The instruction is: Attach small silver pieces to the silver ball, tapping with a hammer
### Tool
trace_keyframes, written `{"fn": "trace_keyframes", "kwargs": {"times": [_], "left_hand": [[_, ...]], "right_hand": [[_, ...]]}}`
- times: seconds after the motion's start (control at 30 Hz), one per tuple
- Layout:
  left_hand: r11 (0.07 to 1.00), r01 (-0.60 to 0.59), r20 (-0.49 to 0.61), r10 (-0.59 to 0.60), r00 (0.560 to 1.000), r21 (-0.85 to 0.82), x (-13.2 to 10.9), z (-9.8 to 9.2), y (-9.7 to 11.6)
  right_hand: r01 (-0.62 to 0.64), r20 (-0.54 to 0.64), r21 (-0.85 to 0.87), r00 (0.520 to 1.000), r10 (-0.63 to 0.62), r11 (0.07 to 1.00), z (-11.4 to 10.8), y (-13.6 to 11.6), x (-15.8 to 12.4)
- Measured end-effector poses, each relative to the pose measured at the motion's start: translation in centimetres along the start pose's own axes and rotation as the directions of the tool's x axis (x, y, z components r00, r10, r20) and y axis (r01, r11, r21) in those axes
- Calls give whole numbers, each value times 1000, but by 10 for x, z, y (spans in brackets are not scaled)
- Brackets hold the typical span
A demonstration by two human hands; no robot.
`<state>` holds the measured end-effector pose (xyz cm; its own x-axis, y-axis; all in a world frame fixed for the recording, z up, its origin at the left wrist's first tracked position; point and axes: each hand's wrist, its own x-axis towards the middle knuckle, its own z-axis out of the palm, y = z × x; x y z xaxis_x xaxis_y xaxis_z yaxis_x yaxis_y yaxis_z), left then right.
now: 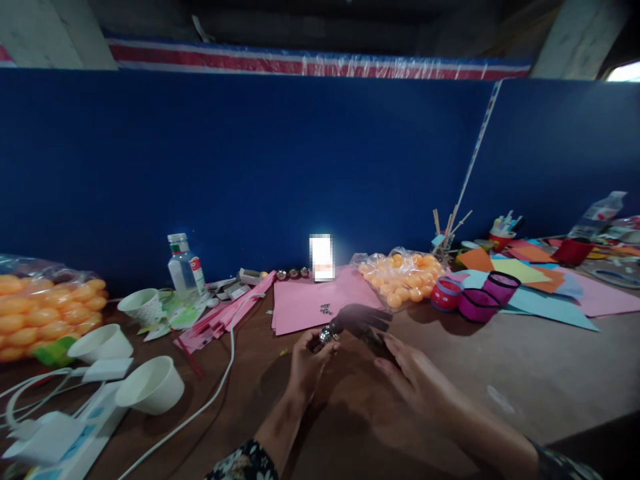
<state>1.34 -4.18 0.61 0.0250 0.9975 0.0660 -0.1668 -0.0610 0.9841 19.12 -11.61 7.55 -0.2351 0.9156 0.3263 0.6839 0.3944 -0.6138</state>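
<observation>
My left hand is closed around a shiny metal ball, its fingertips at the ball's sides. To the right, my right hand hovers low over the brown table, with thumb and fingers stretched out and apart. Just ahead of its fingertips is a dark blurred shape; I cannot make out whether it is a thing or a shadow. Beyond both hands lies pink paper with several tiny dark beads on it. More metal balls sit along the paper's far left edge.
Bags of orange balls stand at far left and right of the pink paper. Paper cups, a power strip and a white cable fill the left. Purple containers and coloured sheets lie right. A blue partition rises behind.
</observation>
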Motion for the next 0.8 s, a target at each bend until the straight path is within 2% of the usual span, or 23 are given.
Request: {"fn": "trace_keyframes", "kwargs": {"times": [0.1,0.27,0.33,0.4,0.5,0.6,0.8], "left_hand": [[993,1,60,6,998,-116,-2,1,3],[996,12,113,-1,994,-90,-1,2,3],[991,19,92,-6,996,-133,1,1,1],[975,61,51,-51,997,-213,3,-1,-2],[916,134,-3,-146,989,-378,6,-3,-3],[845,121,-17,-152,988,-521,8,-6,-3],[818,146,-4,-179,984,-556,11,-8,-4]], "right_hand": [[-31,-86,-19,996,29,999,1,0,-1],[25,-11,50,1000,-24,998,0,4,0],[7,-43,37,999,-6,999,-4,11,3],[-18,-105,-32,994,15,999,-9,21,7],[-37,-126,-199,992,12,979,-12,43,14],[-47,-123,-382,992,0,923,-10,67,19],[-71,-80,-623,996,27,779,-2,97,22]]}}
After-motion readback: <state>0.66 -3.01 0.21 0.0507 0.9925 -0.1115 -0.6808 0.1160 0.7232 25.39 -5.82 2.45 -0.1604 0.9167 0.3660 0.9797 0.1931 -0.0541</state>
